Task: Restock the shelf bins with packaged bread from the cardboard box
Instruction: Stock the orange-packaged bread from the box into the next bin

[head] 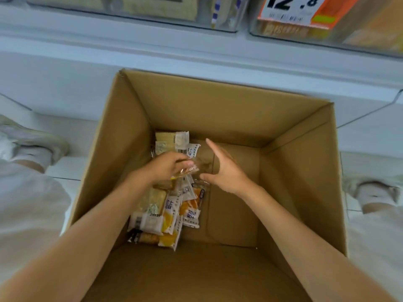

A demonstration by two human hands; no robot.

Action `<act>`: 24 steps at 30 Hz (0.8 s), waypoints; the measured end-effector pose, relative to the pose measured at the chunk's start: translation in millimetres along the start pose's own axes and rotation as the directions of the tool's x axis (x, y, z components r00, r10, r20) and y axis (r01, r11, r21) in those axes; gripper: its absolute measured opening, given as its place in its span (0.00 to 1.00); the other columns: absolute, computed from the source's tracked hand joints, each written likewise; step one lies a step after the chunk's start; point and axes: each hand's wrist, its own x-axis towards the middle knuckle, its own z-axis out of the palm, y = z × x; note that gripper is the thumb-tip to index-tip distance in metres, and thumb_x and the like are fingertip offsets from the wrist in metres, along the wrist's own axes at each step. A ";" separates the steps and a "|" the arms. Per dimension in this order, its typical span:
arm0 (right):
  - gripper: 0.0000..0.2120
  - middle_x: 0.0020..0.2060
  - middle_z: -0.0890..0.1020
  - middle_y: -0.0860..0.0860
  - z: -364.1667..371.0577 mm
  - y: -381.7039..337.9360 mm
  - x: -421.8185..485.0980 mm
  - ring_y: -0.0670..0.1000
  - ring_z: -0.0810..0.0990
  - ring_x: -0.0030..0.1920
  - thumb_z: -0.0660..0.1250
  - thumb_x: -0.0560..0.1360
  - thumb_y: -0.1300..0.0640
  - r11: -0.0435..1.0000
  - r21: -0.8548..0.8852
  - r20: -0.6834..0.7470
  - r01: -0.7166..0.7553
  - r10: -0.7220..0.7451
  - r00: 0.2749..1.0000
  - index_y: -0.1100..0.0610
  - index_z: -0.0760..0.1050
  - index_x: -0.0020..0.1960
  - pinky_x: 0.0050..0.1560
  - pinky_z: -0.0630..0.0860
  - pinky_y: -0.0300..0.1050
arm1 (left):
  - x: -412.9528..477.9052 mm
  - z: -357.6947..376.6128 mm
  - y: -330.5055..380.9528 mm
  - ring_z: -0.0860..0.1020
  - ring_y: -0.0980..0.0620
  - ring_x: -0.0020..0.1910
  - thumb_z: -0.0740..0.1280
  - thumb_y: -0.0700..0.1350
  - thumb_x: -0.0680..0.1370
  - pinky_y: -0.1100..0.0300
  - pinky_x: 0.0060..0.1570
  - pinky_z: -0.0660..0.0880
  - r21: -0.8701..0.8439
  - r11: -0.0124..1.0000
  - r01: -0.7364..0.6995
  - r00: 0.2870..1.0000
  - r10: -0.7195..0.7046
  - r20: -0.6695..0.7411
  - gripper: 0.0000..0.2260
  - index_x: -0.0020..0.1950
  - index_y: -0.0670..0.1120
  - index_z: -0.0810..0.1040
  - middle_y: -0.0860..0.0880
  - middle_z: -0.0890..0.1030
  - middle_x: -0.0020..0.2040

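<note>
An open cardboard box point(292, 171) stands on the floor below me. Several bread packets point(165, 212) in white, yellow and orange wrappers lie piled along its left side. My left hand point(168, 166) reaches into the box and pinches a clear-wrapped bread packet point(192, 168) just above the pile. My right hand point(222, 168) hovers right beside that packet with fingers spread and straight, holding nothing. Clear shelf bins point(135, 16) with packaged goods line the top of the view.
An orange price tag point(298, 9) hangs on the right bin point(359, 33). A white shelf ledge point(196, 53) runs behind the box. My shoes, the left one point(37, 138) and the right one point(370, 188), stand either side of the box on white tiles.
</note>
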 end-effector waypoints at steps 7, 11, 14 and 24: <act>0.10 0.33 0.78 0.54 -29.9 -21.5 -26.8 0.49 0.74 0.31 0.70 0.76 0.49 0.876 0.478 -0.041 -0.064 0.095 0.995 0.55 0.77 0.51 0.31 0.68 0.44 | -59.7 -30.3 47.6 0.83 0.58 0.48 0.70 0.72 0.62 0.64 0.44 0.77 -0.546 0.836 0.063 0.974 -0.171 -0.150 0.29 0.55 0.56 0.79 0.54 0.84 0.50; 0.06 0.28 0.75 0.50 -32.9 -24.3 -37.4 0.47 0.71 0.24 0.67 0.78 0.52 0.721 0.686 0.016 -0.102 0.126 0.992 0.55 0.75 0.46 0.22 0.64 0.38 | -71.3 -19.1 41.3 0.82 0.47 0.58 0.77 0.57 0.64 0.46 0.59 0.78 -0.861 0.477 0.178 0.950 -0.311 0.025 0.44 0.76 0.51 0.63 0.46 0.83 0.59; 0.06 0.28 0.76 0.52 -27.3 -30.8 -38.4 0.47 0.74 0.24 0.67 0.79 0.56 0.594 0.793 0.092 -0.135 0.102 0.991 0.56 0.74 0.45 0.22 0.68 0.37 | -75.7 -6.7 43.1 0.81 0.49 0.59 0.74 0.50 0.69 0.51 0.54 0.81 -0.877 0.415 0.242 0.949 -0.291 0.124 0.30 0.69 0.45 0.72 0.45 0.82 0.62; 0.35 0.61 0.78 0.43 -23.1 -48.1 -23.0 0.40 0.76 0.60 0.76 0.71 0.49 0.971 0.230 0.123 0.056 -0.086 0.989 0.46 0.65 0.74 0.59 0.73 0.38 | -64.0 -12.5 51.3 0.81 0.57 0.47 0.79 0.48 0.69 0.68 0.41 0.77 -0.293 0.953 0.081 0.980 -0.129 -0.148 0.21 0.60 0.48 0.79 0.52 0.82 0.52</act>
